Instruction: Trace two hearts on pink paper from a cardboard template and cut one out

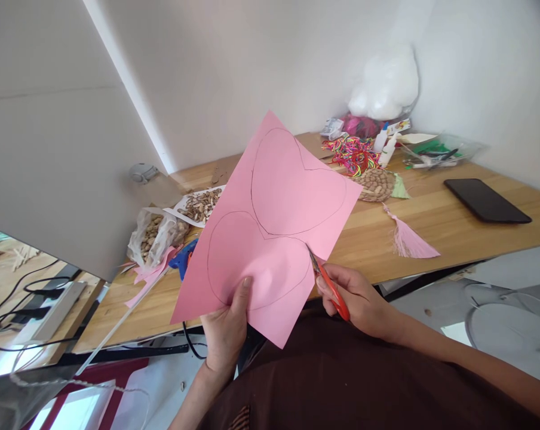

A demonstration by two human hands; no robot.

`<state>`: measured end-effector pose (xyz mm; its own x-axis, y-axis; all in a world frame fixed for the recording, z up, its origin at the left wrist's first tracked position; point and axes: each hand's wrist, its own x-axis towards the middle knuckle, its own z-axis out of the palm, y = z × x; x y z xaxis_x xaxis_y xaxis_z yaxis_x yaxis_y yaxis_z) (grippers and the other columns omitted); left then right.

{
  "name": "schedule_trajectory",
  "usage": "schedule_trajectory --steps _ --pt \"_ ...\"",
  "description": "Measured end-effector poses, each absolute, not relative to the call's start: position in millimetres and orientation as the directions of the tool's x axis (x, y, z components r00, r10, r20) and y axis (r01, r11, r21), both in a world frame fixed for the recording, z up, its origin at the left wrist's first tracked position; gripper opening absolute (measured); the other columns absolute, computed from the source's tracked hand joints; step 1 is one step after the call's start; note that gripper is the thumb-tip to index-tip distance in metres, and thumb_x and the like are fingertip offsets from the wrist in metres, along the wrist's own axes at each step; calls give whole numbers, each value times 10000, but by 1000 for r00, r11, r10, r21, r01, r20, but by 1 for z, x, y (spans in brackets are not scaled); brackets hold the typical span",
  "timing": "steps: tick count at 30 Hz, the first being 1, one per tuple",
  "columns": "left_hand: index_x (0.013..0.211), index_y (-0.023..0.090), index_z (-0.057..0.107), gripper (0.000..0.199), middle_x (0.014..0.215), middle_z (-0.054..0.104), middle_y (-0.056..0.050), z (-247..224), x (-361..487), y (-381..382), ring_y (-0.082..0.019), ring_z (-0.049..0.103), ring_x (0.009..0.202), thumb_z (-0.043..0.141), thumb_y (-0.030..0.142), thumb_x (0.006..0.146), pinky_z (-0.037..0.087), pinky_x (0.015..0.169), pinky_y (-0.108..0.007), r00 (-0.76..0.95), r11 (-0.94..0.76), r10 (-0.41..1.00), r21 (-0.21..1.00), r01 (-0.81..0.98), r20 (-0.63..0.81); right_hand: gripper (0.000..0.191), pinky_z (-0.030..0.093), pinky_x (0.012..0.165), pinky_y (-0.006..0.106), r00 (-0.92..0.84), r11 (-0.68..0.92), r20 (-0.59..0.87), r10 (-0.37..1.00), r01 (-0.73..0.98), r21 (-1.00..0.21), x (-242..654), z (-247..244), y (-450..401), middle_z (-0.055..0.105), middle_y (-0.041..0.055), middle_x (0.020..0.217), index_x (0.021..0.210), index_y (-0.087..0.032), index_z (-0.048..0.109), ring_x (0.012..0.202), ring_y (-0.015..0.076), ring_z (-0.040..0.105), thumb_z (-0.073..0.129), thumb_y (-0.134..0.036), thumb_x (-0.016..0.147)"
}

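A pink sheet point(297, 191) with two heart outlines drawn on it is held up, tilted, above the table's front edge. My left hand point(229, 325) grips its lower edge, thumb on top and the other fingers hidden behind. Red-handled scissors point(335, 292) are in my right hand point(357, 298), fingers wrapped round the handles. The scissor tip lies at the sheet's right side, close to the lower heart's outline. I cannot make out a cut.
On the wooden table point(453, 239) lie a black phone point(487, 200), a pink tassel point(411, 236), a round woven piece point(375, 184), coloured cords point(353, 154) and glue bottles point(389, 149). A bag of nuts point(152, 236) and a blue glue gun point(183, 258) are at the left.
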<state>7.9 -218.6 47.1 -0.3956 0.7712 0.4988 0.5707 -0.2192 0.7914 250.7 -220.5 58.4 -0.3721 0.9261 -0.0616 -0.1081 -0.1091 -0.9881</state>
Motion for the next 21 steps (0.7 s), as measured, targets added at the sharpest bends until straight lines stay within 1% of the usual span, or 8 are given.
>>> schedule_trajectory --steps 5,11,17,21 --pt "1274 203 687 448 1265 736 -100 47 7 -218 -260 681 1212 766 375 869 461 1174 -430 -402 -213 785 816 538 470 424 323 533 255 -374 -108 -63 925 -101 -989 253 58 -222 460 -55 627 744 -207 436 541 71 400 614 -516 974" --pt "1293 200 686 476 1291 728 -106 47 7 -218 -261 686 1215 773 382 862 506 1135 -408 -411 -200 805 848 492 428 368 310 524 250 -389 -100 -50 920 -109 -989 255 55 -223 454 -56 621 762 -204 463 539 73 405 616 -461 976" --pt "1275 186 703 492 1272 737 -117 47 6 -218 -276 690 1211 791 403 842 537 1103 -407 -436 -158 804 853 498 404 421 301 520 250 -386 -116 -70 920 -97 -988 255 54 -222 443 -58 594 753 -204 466 534 79 418 630 -531 961" --pt "1296 197 693 498 1291 730 -109 46 6 -219 -264 680 1229 786 402 851 535 1103 -388 -432 -159 809 856 491 399 449 277 515 254 -401 -148 -93 911 -108 -983 254 58 -222 505 -44 605 764 -199 477 526 72 393 647 -576 938"
